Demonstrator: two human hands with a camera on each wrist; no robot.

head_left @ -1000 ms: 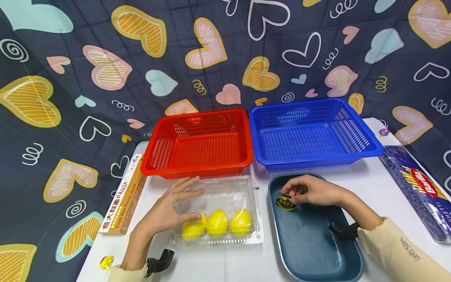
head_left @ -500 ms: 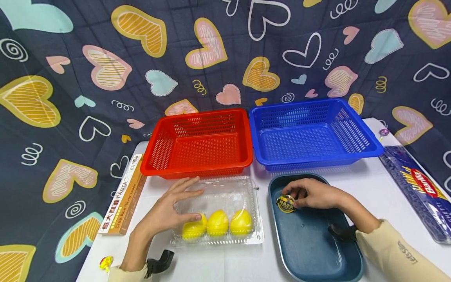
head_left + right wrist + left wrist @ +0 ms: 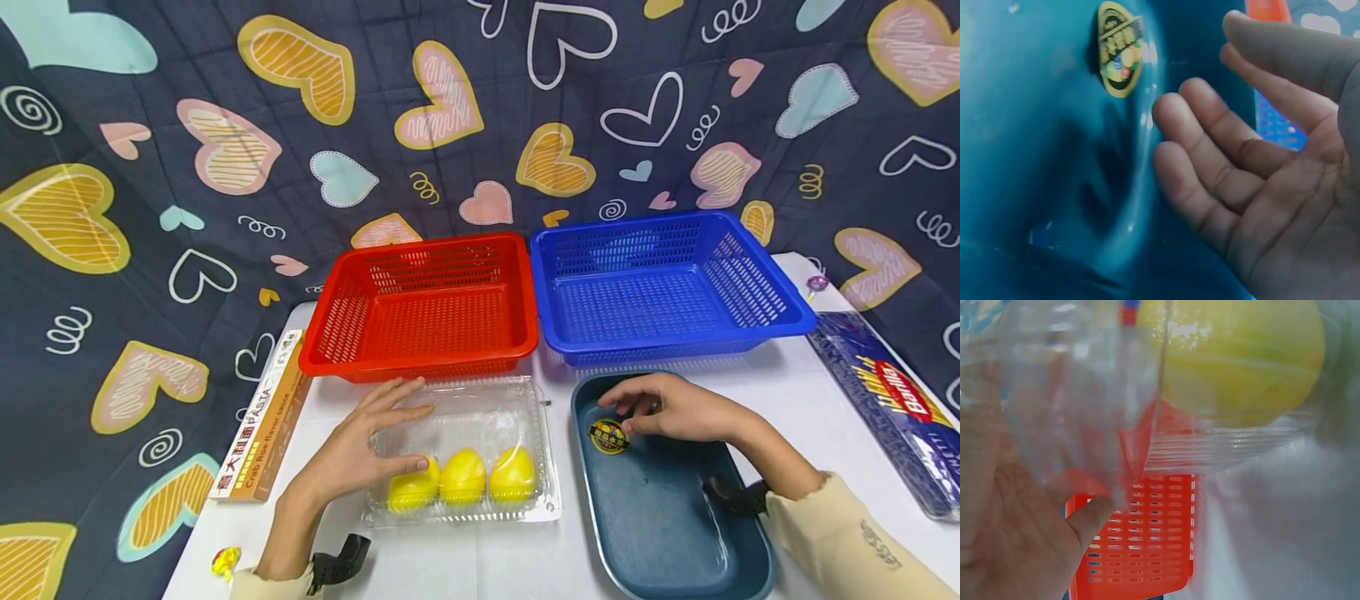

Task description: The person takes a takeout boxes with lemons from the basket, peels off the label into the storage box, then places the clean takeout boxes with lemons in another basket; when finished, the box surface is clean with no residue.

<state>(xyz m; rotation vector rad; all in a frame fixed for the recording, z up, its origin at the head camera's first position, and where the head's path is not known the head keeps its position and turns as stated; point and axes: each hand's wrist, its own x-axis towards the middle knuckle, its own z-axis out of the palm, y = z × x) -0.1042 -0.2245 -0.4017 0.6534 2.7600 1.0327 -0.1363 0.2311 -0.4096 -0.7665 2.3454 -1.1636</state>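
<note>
My left hand (image 3: 352, 450) rests over the left side of a clear plastic clamshell box (image 3: 457, 421), fingers spread and thumb on the lid. Inside the box sit three yellow rounded fruits (image 3: 462, 475) in a row; one shows large through the plastic in the left wrist view. My right hand (image 3: 675, 408) hovers in the upper part of a dark teal tray (image 3: 660, 517), fingers loosely bent and holding nothing. An oval black-and-gold label (image 3: 1121, 50) with a fruit picture lies on the tray's bottom, just beyond the fingertips.
Behind stand a red basket (image 3: 442, 325) and a blue basket (image 3: 637, 304), side by side. A pasta box (image 3: 258, 417) lies at the left, a blue spaghetti pack (image 3: 892, 400) at the right. A small yellow-red wrapped candy (image 3: 225, 561) is at front left, a purple lollipop (image 3: 817, 282) far right.
My right hand has let go of the label, which now lies flat in the tray, and has lifted slightly away from it. The left hand has not moved.
</note>
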